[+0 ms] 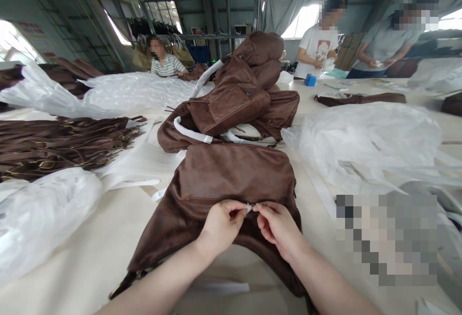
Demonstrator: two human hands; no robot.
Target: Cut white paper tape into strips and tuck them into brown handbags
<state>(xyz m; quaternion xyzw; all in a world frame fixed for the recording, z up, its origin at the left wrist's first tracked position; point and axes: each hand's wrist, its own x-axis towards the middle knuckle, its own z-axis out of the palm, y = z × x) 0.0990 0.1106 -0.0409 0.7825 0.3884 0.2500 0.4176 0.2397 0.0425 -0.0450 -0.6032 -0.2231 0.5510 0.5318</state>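
A brown leather bag (224, 180) lies flat on the pale table (90, 252) right in front of me. My left hand (222, 223) and my right hand (276, 226) meet over its lower middle, just below a zipper line. Both pinch a small white piece (249, 207) between their fingertips, at the bag's surface. What the white piece is attached to is hidden by my fingers.
A heap of brown bags (238, 98) with white wrapped handles stands beyond. Brown straps (61, 144) lie at the left, crumpled clear plastic bags (368, 142) at the right and left. Three other people stand or sit at the far side of the table.
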